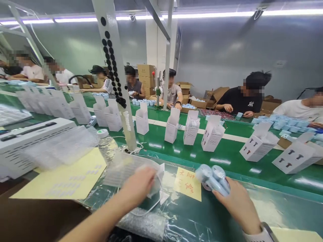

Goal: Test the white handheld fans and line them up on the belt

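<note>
My right hand (238, 205) is closed around a light blue handheld fan (211, 178), head pointing up and left, just above the green bench. My left hand (140, 183) reaches forward with fingers curled on a clear plastic bag with white contents (157, 178); a white cable (151, 208) loops under it. A yellow note with red writing (188, 184) lies between my hands.
A green conveyor belt (227, 154) carries a row of open white boxes (172, 126). A water bottle (107, 144), yellow sheet (68, 178) and white machine (27, 137) sit at left. A metal post (118, 77) rises ahead. Several seated people work across the belt.
</note>
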`<state>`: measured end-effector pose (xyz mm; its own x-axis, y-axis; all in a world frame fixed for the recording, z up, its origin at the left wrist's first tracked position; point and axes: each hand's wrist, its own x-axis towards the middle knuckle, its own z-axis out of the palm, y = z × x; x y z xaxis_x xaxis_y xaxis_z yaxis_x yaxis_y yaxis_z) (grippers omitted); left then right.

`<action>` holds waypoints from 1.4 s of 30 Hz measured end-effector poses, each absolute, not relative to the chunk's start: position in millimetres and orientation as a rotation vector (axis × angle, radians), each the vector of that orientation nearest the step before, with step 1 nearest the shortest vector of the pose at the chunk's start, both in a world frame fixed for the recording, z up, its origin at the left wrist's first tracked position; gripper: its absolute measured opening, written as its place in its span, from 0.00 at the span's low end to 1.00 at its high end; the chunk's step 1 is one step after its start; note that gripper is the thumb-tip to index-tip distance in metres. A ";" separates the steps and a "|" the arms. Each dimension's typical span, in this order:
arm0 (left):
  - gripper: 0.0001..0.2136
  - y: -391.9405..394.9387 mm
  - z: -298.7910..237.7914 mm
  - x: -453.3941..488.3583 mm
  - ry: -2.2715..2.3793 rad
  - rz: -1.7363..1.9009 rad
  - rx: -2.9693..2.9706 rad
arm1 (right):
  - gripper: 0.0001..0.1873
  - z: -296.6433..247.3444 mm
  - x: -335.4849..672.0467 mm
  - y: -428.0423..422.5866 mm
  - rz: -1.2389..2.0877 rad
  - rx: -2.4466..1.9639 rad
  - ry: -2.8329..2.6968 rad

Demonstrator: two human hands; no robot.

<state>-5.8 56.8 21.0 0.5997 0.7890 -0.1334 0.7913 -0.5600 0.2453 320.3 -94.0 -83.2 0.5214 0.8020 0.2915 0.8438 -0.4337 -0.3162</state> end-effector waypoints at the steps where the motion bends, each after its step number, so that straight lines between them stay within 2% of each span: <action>1: 0.09 52.3 6.8 6.3 1.245 -0.081 2.559 | 0.27 -85.3 303.3 -86.3 -0.174 -2.342 -1.380; 4: 0.11 43.4 -25.4 22.9 1.174 -0.152 2.562 | 0.28 -93.4 270.1 -81.7 -0.316 -2.308 -1.484; 9: 0.13 35.7 -39.5 17.2 1.093 -0.097 2.548 | 0.16 -104.6 259.2 -103.8 -0.833 -2.205 -1.643; 11: 0.12 33.4 -40.3 16.0 1.062 -0.063 2.521 | 0.12 -101.9 257.3 -108.2 -0.910 -2.242 -1.679; 14: 0.12 32.6 -42.5 16.9 1.042 0.000 2.443 | 0.09 -93.4 246.8 -106.3 -0.756 -2.261 -1.766; 20: 0.09 43.0 -45.5 12.1 0.954 0.176 2.188 | 0.15 -77.4 211.9 -101.8 0.137 -2.271 -1.675; 22: 0.11 47.5 -48.3 10.4 0.947 0.261 2.074 | 0.18 -74.0 199.1 -103.6 0.303 -2.148 -1.609; 25: 0.10 54.0 -56.9 10.1 0.990 0.431 1.873 | 0.22 -75.3 179.0 -103.7 0.296 -1.981 -1.610; 30: 0.11 62.6 -64.8 7.0 1.068 0.673 1.636 | 0.22 -84.6 160.1 -92.9 0.197 -1.976 -1.788; 35: 0.13 47.6 -38.9 1.6 1.026 0.805 1.856 | 0.21 -87.0 154.4 -86.9 -0.048 -1.944 -1.979; 37: 0.14 31.5 -25.4 1.7 0.867 0.754 2.114 | 0.20 -85.1 152.9 -85.5 -0.094 -1.854 -1.992; 39: 0.14 14.8 -14.1 2.7 0.569 0.636 2.569 | 0.18 -80.7 155.8 -83.5 0.013 -1.739 -1.971; 42: 0.15 -1.0 1.7 2.4 0.284 0.522 3.136 | 0.16 -73.3 171.7 -80.1 0.492 -1.670 -1.684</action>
<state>2.4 -1.0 1.7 0.9306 0.1669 0.3257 0.1832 -0.9829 -0.0200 171.7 -80.1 -73.3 0.0804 0.9738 0.2127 0.7059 0.0950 -0.7019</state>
